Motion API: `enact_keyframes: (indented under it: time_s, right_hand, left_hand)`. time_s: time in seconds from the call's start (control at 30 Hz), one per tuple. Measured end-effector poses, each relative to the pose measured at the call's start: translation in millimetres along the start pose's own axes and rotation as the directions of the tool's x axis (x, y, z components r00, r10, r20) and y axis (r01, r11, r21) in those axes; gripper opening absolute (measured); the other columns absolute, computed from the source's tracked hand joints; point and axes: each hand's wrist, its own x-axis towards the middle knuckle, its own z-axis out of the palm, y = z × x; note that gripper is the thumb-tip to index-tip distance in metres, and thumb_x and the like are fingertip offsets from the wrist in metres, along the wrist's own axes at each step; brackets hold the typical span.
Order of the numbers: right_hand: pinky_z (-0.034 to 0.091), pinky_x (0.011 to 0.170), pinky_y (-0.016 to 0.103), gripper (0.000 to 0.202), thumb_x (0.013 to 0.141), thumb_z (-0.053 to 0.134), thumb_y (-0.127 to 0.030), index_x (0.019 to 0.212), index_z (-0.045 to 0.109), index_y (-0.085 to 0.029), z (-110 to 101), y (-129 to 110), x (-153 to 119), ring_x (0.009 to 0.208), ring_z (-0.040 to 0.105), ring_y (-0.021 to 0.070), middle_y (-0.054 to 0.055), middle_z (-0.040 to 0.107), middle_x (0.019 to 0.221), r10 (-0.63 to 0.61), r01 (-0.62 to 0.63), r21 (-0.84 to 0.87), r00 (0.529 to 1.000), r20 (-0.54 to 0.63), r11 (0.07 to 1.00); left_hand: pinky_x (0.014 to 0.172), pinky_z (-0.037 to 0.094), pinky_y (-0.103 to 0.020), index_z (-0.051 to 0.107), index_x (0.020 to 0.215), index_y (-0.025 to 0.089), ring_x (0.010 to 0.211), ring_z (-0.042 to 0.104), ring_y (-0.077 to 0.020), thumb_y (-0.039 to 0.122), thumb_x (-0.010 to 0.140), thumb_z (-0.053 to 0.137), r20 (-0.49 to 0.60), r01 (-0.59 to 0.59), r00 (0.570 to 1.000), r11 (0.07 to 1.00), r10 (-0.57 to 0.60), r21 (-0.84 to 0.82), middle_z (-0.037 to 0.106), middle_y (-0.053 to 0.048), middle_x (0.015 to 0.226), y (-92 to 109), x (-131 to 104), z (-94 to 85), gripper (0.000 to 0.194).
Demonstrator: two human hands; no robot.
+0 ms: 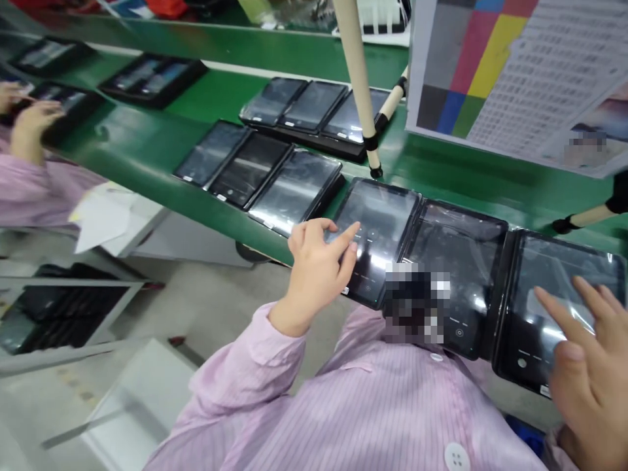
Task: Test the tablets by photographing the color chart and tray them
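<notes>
Three black tablets stand in a row along the front edge of the green bench. Over the left tablet is my left hand, fingers apart, its fingertips at the screen; whether they touch I cannot tell. The middle tablet lies between my hands, its lower left part blurred out by blocks. My right hand spreads its fingers above the right tablet, index finger pointing at the glass. Small white icons show on the lit dark screens. Neither hand holds anything.
More tablets sit to the left, and another tray of tablets behind them. A cream pole rises from the green bench. A colour chart hangs at right. At far left a co-worker's hand is at another tray.
</notes>
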Motion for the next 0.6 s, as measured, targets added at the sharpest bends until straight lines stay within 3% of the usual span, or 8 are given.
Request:
enact_keyframes:
  time_s: [0.07, 0.13, 0.23, 0.33, 0.5, 0.6]
  right_hand:
    - [0.033, 0.118, 0.077, 0.05, 0.107, 0.036, -0.04, 0.155, 0.047, -0.051, 10, -15, 9, 0.155, 0.034, 0.0434, -0.005, 0.035, 0.169, -0.024, 0.023, 0.03, 0.999, 0.032, 0.999]
    - [0.032, 0.117, 0.078, 0.044, 0.108, 0.039, -0.039, 0.145, 0.063, -0.041, 20, -29, 15, 0.154, 0.032, 0.0464, -0.001, 0.036, 0.169, -0.041, 0.041, 0.004, 0.997, 0.068, 0.999]
    - [0.029, 0.118, 0.077, 0.042, 0.109, 0.04, -0.036, 0.125, 0.077, -0.027, 30, -43, 20, 0.154, 0.031, 0.0472, 0.005, 0.04, 0.167, -0.021, 0.029, -0.073, 0.994, 0.111, 0.997]
    - [0.03, 0.119, 0.073, 0.042, 0.109, 0.04, -0.034, 0.121, 0.079, -0.025, 37, -49, 20, 0.154, 0.033, 0.0445, 0.005, 0.044, 0.164, 0.01, -0.001, -0.122, 0.997, 0.074, 0.992]
    - [0.031, 0.121, 0.067, 0.042, 0.109, 0.039, -0.034, 0.122, 0.078, -0.025, 43, -47, 16, 0.153, 0.036, 0.0405, 0.003, 0.045, 0.164, 0.012, -0.004, -0.166, 0.999, 0.048, 0.986]
    - [0.033, 0.121, 0.067, 0.045, 0.108, 0.036, -0.038, 0.132, 0.073, -0.027, 38, -36, 10, 0.153, 0.038, 0.0393, 0.003, 0.04, 0.168, -0.01, 0.001, -0.127, 0.998, -0.069, 0.992]
  left_hand:
    - [0.095, 0.042, -0.054, 0.077, 0.131, 0.026, 0.113, 0.047, -0.0367, 0.03, 0.102, 0.052, 0.082, 0.008, 0.997, 1.0, -0.01, 0.014, 0.056, -0.018, 0.119, -13, -1, 3.9, 0.038]
    - [0.092, 0.042, -0.054, 0.077, 0.131, 0.027, 0.113, 0.046, -0.0376, 0.032, 0.102, 0.053, 0.119, -0.029, 0.992, 1.0, 0.028, 0.01, 0.056, -0.019, 0.12, -18, -3, 6.1, 0.038]
    - [0.093, 0.041, -0.054, 0.078, 0.129, 0.025, 0.111, 0.048, -0.0362, 0.033, 0.103, 0.052, 0.033, -0.093, 0.995, 0.995, 0.094, -0.038, 0.057, -0.019, 0.118, -19, -8, 3.0, 0.038]
    - [0.092, 0.041, -0.052, 0.08, 0.123, 0.021, 0.108, 0.051, -0.034, 0.029, 0.104, 0.051, -0.03, -0.165, 0.986, 0.981, 0.163, -0.099, 0.057, -0.019, 0.113, -17, -12, -1.2, 0.036]
    - [0.091, 0.042, -0.051, 0.081, 0.12, 0.021, 0.11, 0.049, -0.0338, 0.024, 0.102, 0.054, -0.028, -0.206, 0.979, 0.969, 0.204, -0.137, 0.057, -0.018, 0.115, -8, -15, 1.0, 0.033]
    - [0.092, 0.042, -0.051, 0.082, 0.117, 0.023, 0.111, 0.048, -0.0337, 0.023, 0.101, 0.056, -0.022, -0.213, 0.977, 0.967, 0.212, -0.141, 0.057, -0.017, 0.117, 0, -13, 5.2, 0.031]
